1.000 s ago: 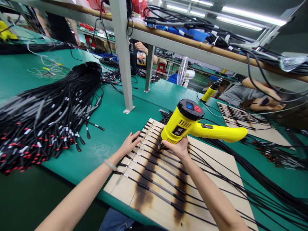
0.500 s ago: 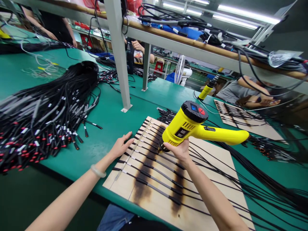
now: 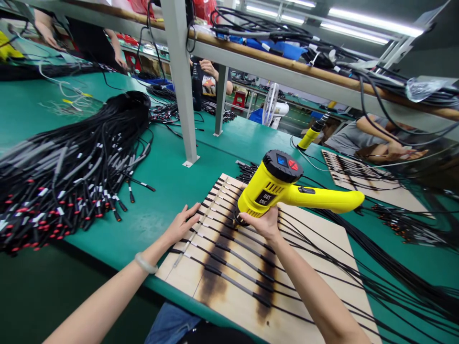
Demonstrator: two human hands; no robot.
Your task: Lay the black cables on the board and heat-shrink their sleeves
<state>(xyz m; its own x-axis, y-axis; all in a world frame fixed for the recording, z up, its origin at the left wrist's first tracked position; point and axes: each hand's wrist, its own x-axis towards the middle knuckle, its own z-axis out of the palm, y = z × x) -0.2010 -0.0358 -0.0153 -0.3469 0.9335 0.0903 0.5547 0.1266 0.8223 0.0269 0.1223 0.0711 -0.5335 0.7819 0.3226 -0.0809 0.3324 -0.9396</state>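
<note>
A yellow heat gun (image 3: 267, 188) with a black cap and small display is held near its nozzle by my right hand (image 3: 263, 222), fingers wrapped round its far side. Its nozzle points down at black cables (image 3: 229, 236) laid in rows across a pale wooden board (image 3: 247, 322) with dark scorched bands. My left hand (image 3: 182, 224) rests at the board's left edge, fingers spread, beside the cable ends and a thin clear strip (image 3: 191, 241). It holds nothing.
A large bundle of black cables (image 3: 103, 138) lies left on the green table (image 3: 158, 210). A metal post (image 3: 181, 86) stands ahead under a cable-laden shelf. Behind are a second yellow heat gun (image 3: 309, 137), a second board (image 3: 390, 191), a fan (image 3: 270, 105) and several people.
The heat gun and my right hand have shifted slightly left over the board. My left hand stays at the board's edge. The whole view has moved a little.
</note>
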